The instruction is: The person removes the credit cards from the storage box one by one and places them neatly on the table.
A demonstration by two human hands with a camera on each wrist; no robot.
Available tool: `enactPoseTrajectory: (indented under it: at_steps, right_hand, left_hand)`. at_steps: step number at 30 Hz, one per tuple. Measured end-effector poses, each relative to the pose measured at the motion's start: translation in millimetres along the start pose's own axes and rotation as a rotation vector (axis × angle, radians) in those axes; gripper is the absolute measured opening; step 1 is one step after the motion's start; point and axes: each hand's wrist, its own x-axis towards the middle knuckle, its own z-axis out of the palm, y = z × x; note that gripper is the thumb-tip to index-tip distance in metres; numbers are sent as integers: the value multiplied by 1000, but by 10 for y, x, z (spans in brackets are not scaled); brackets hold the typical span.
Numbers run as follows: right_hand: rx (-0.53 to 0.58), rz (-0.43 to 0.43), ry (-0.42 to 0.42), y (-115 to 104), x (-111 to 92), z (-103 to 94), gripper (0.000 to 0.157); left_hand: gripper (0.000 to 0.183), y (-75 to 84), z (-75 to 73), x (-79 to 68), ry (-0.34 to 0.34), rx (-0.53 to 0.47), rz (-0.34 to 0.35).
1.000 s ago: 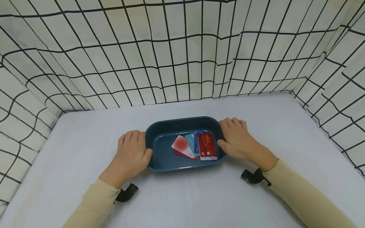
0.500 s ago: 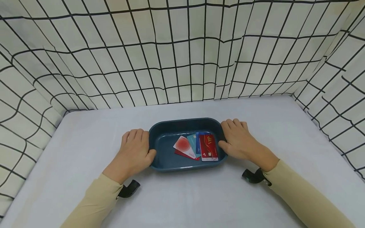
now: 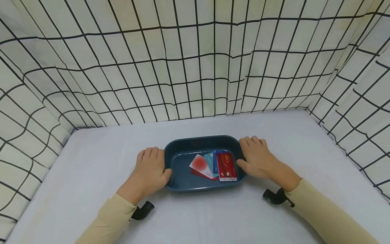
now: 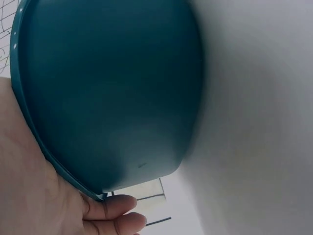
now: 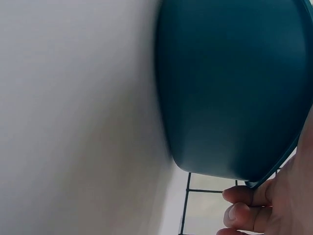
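Observation:
A dark teal, rounded plastic tray (image 3: 182,178) sits on the white table between both hands. My left hand (image 3: 148,173) grips its left end, thumb over the rim and fingers along the outer side. At the opposite end, my right hand (image 3: 257,159) holds the rim in the same way. Several cards lie overlapping inside, toward the right: a red VIP card (image 3: 227,166), a blue card (image 3: 215,163), a teal card (image 3: 209,158), and a white card (image 3: 199,163) with a red circle over another red card (image 3: 195,173). Each wrist view shows the tray's outer wall (image 4: 112,93) close up.
White cloth covers the table (image 3: 195,217). Behind it and along both sides rise pale walls with a black grid (image 3: 189,61). A black wrist device (image 3: 142,210) hangs under the left sleeve, and a similar device (image 3: 275,196) under the right one.
The head view has tilted, so everything sits lower in it. Tray and both hands have shifted slightly right together. The grips and the cards' arrangement look the same.

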Motion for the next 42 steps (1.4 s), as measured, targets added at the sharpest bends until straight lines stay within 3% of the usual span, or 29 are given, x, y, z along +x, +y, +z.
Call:
enactPoseTrajectory:
  at_steps: [6, 17, 42]
  right_hand:
    - [41, -7, 0, 19, -41, 80, 43]
    - [40, 10, 2, 89, -237, 129, 39]
    - [4, 10, 23, 220, -293, -60, 37]
  left_hand:
    - [33, 30, 21, -30, -38, 12, -12]
    - [30, 161, 139, -71, -29, -9, 7]
    - [29, 330, 79, 59, 6, -10, 6]
